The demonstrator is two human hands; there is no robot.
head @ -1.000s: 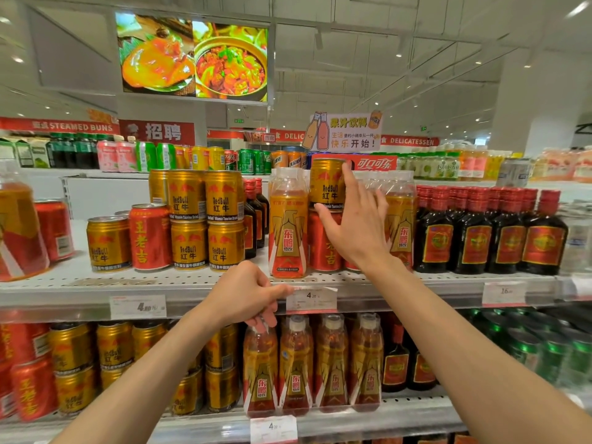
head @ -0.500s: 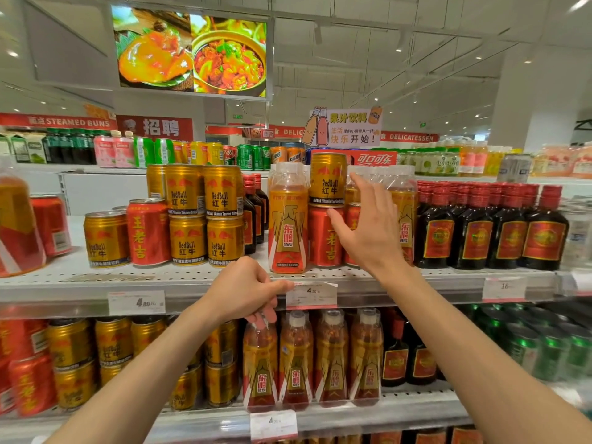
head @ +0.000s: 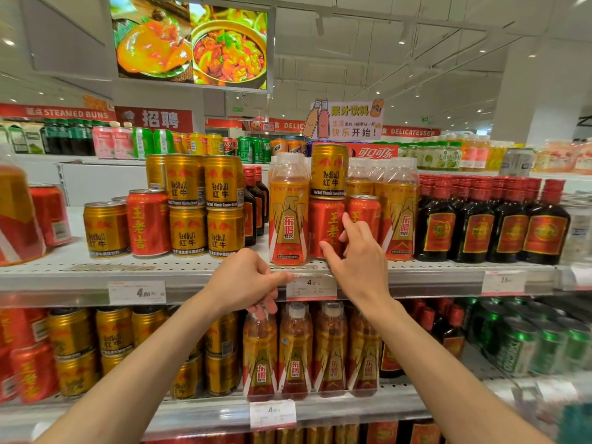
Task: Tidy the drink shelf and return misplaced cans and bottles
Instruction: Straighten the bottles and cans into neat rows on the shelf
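On the upper shelf [head: 179,273], a gold Red Bull can [head: 329,170] stands on top of a red can [head: 321,224]. A second red can [head: 365,211] is beside it, and both stand among orange bottles [head: 288,213]. My right hand [head: 360,262] is open at the red cans. Its thumb lies on the front of the left one and its index finger points up between the two. My left hand [head: 245,280] is curled on the shelf's front edge next to a price tag [head: 311,285].
Stacked gold cans [head: 205,203] stand to the left, with another red can [head: 148,222] among them. Dark red-capped bottles [head: 480,225] fill the right. The lower shelf holds gold cans [head: 112,334], orange bottles [head: 294,354] and green cans [head: 519,344].
My right hand has dropped from the gold can on top down to the red cans beneath it. My left hand has stayed on the shelf edge.
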